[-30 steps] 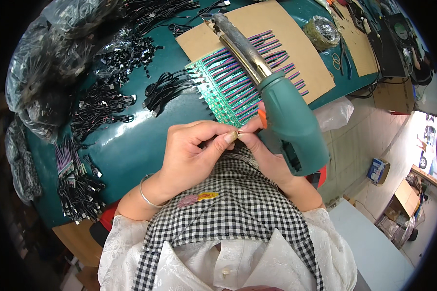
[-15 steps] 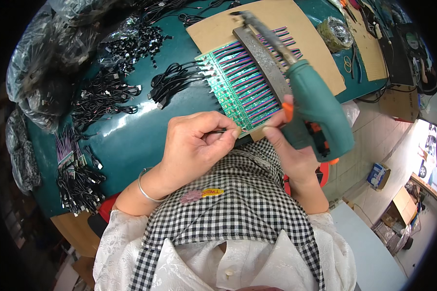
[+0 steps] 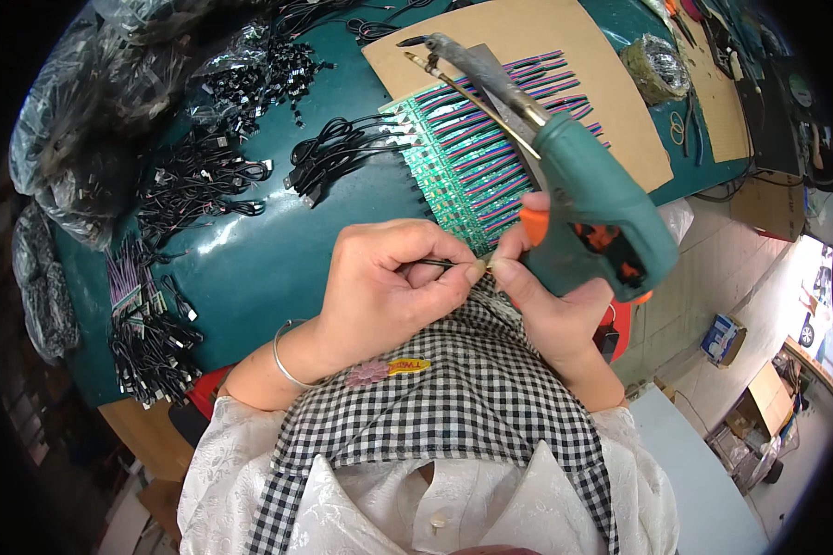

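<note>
Green table [image 3: 245, 287] behind; black cable [image 3: 437, 263] pinched between left fingers [image 3: 446, 289]; right fingers [image 3: 525, 285] grip soldering gun [image 3: 602, 185].

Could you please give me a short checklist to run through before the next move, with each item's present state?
1. Left hand pinching the thin black cable: ok.
2. Right hand holding the green soldering gun: ok.
3. Gun's tip pointing away from both hands: ok.
4. Tip hot: cannot tell.
5. Cable's end bared: cannot tell, hidden at the fingertips.
6. Green circuit boards lined up side by side: ok.
</note>
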A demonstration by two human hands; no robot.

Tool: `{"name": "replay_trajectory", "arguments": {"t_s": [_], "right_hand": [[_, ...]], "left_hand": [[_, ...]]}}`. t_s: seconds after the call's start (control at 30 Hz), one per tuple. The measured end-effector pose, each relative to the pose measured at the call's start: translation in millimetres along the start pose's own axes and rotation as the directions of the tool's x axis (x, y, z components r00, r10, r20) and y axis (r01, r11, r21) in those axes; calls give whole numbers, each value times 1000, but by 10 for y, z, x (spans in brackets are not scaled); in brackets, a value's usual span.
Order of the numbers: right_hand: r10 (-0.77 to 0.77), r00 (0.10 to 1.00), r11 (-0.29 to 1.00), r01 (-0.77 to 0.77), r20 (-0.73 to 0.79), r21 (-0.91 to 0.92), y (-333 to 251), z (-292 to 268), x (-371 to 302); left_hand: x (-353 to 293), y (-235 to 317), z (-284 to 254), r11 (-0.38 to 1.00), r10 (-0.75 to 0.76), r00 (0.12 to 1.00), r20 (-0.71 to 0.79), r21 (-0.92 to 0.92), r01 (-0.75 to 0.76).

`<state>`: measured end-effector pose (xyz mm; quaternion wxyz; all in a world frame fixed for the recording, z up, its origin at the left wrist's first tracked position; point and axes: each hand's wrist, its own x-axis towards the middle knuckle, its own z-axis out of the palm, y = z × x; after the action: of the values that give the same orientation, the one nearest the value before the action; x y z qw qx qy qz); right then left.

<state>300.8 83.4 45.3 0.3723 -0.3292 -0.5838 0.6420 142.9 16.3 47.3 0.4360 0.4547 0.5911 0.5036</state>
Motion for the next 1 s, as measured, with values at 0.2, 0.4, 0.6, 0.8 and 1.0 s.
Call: {"name": "replay_trajectory", "arguments": {"t_s": [0.2, 0.4, 0.6, 0.8, 1.0], "right_hand": [[27, 994, 997, -20, -107, 71, -39, -247, -42], [72, 979, 995, -56, -188, 88, -103, -393, -248], [94, 987, 994, -99, -127, -35, -69, -609, -352], [127, 991, 981, -133, -52, -139, -46, -638, -321], [163, 987, 964, -157, 10, -212, -54, -668, -315]], "left_hand": [[348, -49, -299, 957, -148, 980, -134, 229, 176], [671, -147, -338, 797, -26, 986, -167, 592, 121], [721, -187, -341, 765, -8, 991, -135, 638, 93], [725, -183, -321, 752, 11, 990, -138, 654, 83], [703, -165, -291, 758, 6, 986, -168, 643, 105]]}}
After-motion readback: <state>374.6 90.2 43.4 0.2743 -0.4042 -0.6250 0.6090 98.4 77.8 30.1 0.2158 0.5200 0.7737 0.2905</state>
